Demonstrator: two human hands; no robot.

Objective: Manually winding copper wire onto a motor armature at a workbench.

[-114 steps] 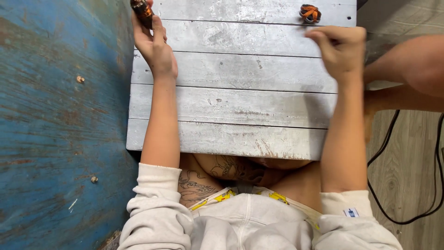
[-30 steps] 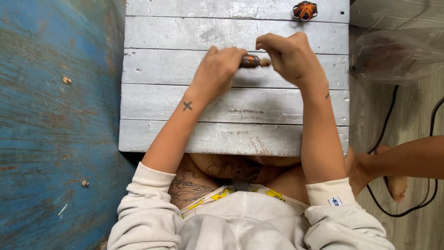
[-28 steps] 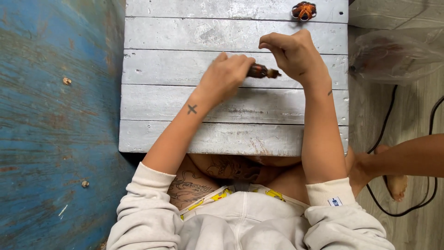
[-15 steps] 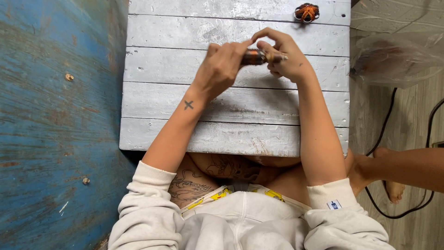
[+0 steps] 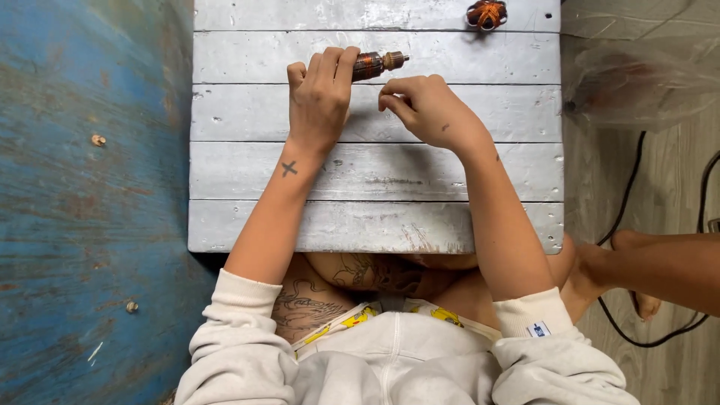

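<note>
Head view shows us our left hand closed around a small rusty-brown motor armature, its metal shaft tip poking out to the right, held just above the grey plank table near its far edge. Our right hand sits just beside it, close to the shaft end but not touching, fingers curled with thumb and forefinger pinched together; we cannot tell whether anything lies between them. A copper-wound coil rests at the table's far right corner. A black cable trails across the floor on the right
</note>
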